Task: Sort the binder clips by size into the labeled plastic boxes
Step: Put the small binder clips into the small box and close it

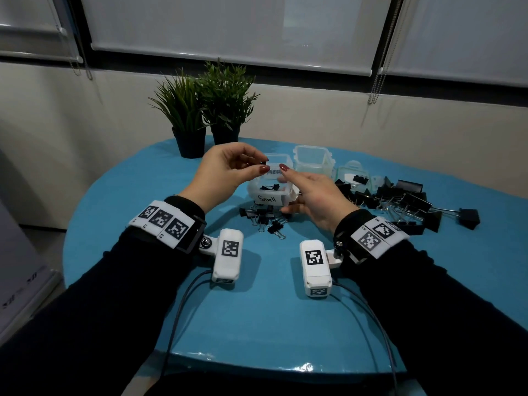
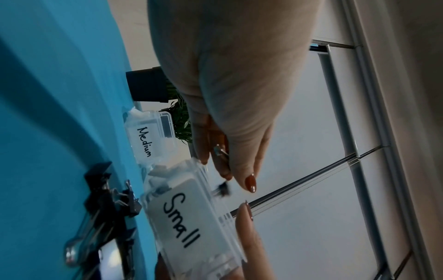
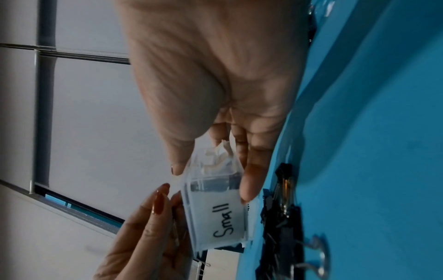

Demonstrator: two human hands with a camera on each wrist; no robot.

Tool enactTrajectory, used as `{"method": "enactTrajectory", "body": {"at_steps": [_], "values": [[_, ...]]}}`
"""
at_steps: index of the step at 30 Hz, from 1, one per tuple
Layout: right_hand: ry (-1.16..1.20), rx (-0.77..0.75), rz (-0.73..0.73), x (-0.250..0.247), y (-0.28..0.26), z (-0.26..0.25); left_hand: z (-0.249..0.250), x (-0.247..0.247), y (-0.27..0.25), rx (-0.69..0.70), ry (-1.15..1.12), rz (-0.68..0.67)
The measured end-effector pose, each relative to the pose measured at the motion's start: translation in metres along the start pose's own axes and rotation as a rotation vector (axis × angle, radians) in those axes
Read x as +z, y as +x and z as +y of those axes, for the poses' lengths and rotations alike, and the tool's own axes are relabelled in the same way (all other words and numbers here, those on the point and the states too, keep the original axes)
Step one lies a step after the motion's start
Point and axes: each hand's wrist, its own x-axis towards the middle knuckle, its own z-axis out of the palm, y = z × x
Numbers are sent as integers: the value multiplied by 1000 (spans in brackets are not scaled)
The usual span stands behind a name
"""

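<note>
My right hand [image 1: 285, 190] grips the clear box labelled Small [image 1: 267, 199], lifted off the blue table and tilted, thumb on its rim and fingers beneath. The right wrist view shows the same hold on the Small box [image 3: 215, 217] by my right hand [image 3: 210, 183]. Several small black clips [image 1: 270, 186] lie inside. My left hand [image 1: 261, 164] hovers over the box mouth. A small black clip [image 2: 221, 189] sits blurred just past my left hand's [image 2: 237, 183] fingertips, with a gap to the thumb, above the Small box [image 2: 184, 217]. The Medium box [image 2: 146, 140] stands behind.
Loose small clips [image 1: 265, 220] lie under the lifted box. A heap of bigger clips [image 1: 400, 201] spreads to the right. A third clear box [image 1: 313, 161] and a lid [image 1: 350, 168] carrying one clip stand at the back. Two potted plants [image 1: 205, 110] stand at the far left.
</note>
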Motion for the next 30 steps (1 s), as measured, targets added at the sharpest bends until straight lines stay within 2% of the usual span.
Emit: {"method": "enactTrajectory", "body": {"at_steps": [4,7,11,16,21,24,30], "values": [[21,14,-45,2,-2,1,-1,3,0,46,-4,-62],[46,37,-36,3,-1,2,-3,1,1,46,54,-49],[58,58,27,0,1,1,-8,-3,3,-61,164,-39],[102,71,160,-6,7,1,-11,-12,-1,-298,482,-222],[103,61,193,-9,8,1,-7,-14,-6,-464,584,-495],[106,49,189,-8,8,2,-9,-14,-7,-459,634,-570],[106,46,189,-7,8,1,-12,-13,-6,-398,577,-523]]}}
